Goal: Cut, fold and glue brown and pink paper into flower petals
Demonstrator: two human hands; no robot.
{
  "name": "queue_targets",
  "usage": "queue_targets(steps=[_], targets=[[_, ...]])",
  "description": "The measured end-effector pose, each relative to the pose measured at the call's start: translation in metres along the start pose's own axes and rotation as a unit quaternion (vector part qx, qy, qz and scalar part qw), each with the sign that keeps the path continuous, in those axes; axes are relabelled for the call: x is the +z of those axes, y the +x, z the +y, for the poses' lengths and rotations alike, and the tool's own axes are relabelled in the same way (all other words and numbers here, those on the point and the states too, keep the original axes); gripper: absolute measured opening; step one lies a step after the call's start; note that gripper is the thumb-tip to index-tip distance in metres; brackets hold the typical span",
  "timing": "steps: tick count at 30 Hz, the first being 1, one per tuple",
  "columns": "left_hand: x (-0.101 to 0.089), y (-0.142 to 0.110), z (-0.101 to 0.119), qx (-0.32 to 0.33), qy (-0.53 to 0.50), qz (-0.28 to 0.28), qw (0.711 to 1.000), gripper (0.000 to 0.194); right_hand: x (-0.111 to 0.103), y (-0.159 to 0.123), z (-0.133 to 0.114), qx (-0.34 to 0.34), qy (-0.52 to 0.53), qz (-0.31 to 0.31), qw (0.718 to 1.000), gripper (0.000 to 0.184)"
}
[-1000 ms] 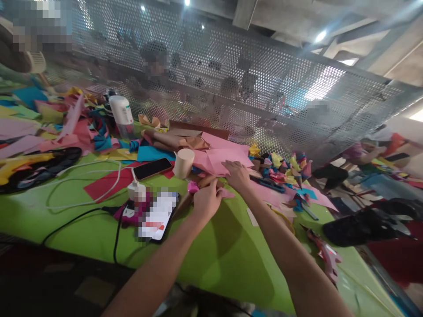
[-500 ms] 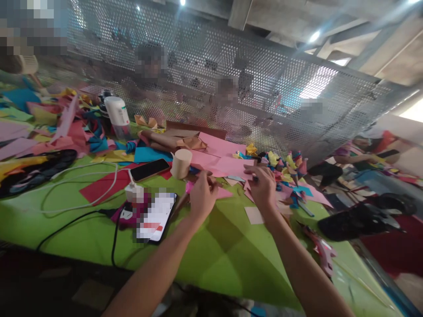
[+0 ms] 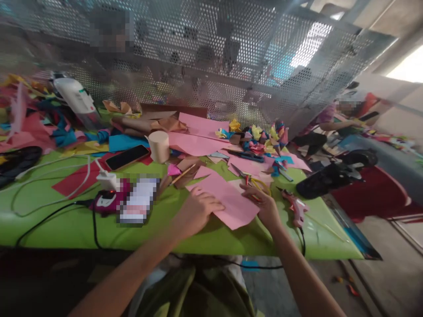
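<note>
A pink sheet of paper [image 3: 228,198] is in front of me over the green table. My left hand [image 3: 200,209] grips its left side, fingers laid across the top face. Close by the sheet's right edge, my right hand [image 3: 264,207] has its fingers curled around the handle end of scissors [image 3: 244,175], whose blades point away from me. The exact grip is partly hidden. A yellow loop [image 3: 264,185] shows just beyond those fingers. Past the sheet lie a pencil [image 3: 183,174] and brown paper scraps [image 3: 194,165].
Left of my hands lie a lit phone [image 3: 140,200], a purple power strip [image 3: 110,200] and a dark phone [image 3: 128,157]. A paper roll [image 3: 159,146] stands behind. On the right are a pink glue gun [image 3: 297,209] and a black bottle [image 3: 320,178]. Folded paper pieces [image 3: 261,134] line the mesh.
My view has turned right and downward. Both hands have come nearer to me, and the pink sheet now lies in front under my left hand. The scissors have come into sight by my right hand.
</note>
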State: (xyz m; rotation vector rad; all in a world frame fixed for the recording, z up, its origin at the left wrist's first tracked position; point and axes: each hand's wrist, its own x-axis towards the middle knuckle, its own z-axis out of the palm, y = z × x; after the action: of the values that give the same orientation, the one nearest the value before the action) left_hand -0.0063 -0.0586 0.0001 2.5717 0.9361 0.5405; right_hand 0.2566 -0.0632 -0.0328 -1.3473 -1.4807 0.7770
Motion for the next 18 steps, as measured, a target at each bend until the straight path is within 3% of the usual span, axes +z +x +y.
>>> queue_targets(steps=[6, 13, 16, 18], targets=[[0.024, -0.033, 0.018, -0.034, 0.089, 0.006, 0.995, 0.036, -0.019, -0.028, 0.004, -0.069, -0.149, -0.001, 0.986, 0.025], [0.020, -0.033, 0.031, -0.056, 0.034, -0.001, 0.998, 0.029, -0.027, -0.066, -0.014, -0.126, -0.135, -0.173, 0.967, 0.033], [0.016, -0.028, 0.033, -0.085, 0.014, 0.000, 0.996, 0.015, -0.022, -0.068, -0.009, -0.134, -0.159, -0.153, 0.966, 0.022], [0.015, -0.024, 0.031, -0.129, 0.027, -0.012, 0.991, 0.015, -0.017, -0.067, -0.005, -0.136, -0.169, -0.128, 0.968, 0.015]])
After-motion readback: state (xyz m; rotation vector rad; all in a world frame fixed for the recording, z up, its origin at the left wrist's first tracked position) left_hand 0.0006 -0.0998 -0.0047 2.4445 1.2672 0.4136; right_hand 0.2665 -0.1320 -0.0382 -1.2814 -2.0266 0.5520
